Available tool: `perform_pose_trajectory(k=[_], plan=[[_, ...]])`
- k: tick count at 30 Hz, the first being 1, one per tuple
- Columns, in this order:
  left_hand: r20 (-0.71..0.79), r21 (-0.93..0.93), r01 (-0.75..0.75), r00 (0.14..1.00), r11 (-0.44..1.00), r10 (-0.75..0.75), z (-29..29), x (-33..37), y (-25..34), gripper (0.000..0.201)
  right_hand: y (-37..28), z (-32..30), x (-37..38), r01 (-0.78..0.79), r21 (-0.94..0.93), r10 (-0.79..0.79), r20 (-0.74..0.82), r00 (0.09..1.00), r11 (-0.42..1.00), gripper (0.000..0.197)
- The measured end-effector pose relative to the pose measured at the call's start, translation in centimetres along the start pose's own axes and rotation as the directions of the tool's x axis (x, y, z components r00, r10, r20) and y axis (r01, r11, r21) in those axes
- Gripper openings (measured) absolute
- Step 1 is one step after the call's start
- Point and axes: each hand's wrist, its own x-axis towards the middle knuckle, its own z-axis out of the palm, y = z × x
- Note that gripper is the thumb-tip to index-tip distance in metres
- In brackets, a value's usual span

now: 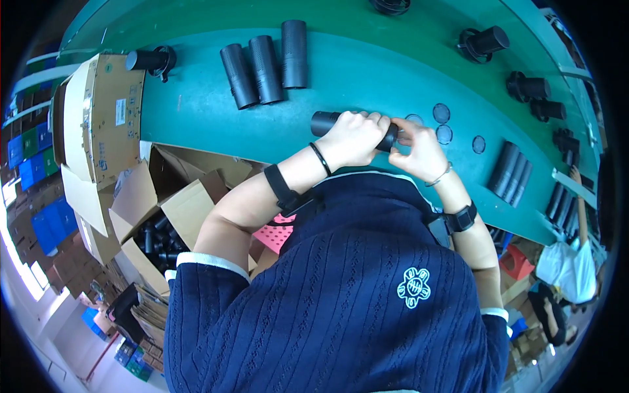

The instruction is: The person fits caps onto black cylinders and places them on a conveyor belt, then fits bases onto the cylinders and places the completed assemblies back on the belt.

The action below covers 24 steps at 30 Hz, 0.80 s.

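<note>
Cardboard boxes (108, 92) beside a green table (196, 128), blue crates (54, 223), pink perforated surface (275, 237), person (571, 270) in white

From afar I see a teal-green table (196, 124), black tubes (324, 123), dark grey discs (441, 113), tan cardboard boxes (105, 108), blue crates (54, 223), and a navy top (327, 314) striped with vertical ribs, white-edged, bearing a white flower badge (414, 288)

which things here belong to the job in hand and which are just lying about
Likely the job:
black cylindrical tube, in the left hand, right hand at its end
dark flat round discs nearby
three similar black tubes

Probably lying about:
large brown cardboard box
blue plastic crates
</note>
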Motion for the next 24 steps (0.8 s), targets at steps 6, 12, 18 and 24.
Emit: perform_pose_trajectory(k=[6, 12, 18, 24], plan=[[0.052, 0.012, -0.005, 0.999, 1.0, 0.004, -0.1, 0.2, 1.0, 0.04, 4.1, 0.3, -0.1, -0.028, -0.103, 0.023, -0.05, 0.998, 0.994, 0.036], [0.098, -0.315, 0.096, 0.993, 0.944, -0.069, -1.0, 0.4, -1.1, 0.064, 15.7, -4.6, -4.0, -0.17, 0.193, 0.251, -0.558, 0.791, 0.966, 0.031], [0.062, -0.728, 0.15, 0.986, 0.669, -0.154, -1.0, 0.9, -2.2, 0.069, 20.8, -7.9, -4.1, -0.295, -0.342, 0.06, -0.558, 0.828, 0.892, 0.019], [0.105, -0.789, 0.232, 0.964, 0.569, -0.246, 0.1, 1.1, -3.2, 0.074, 19.0, -6.4, 2.1, -0.331, -0.379, 0.071, -0.559, 0.826, 0.864, 0.014]])
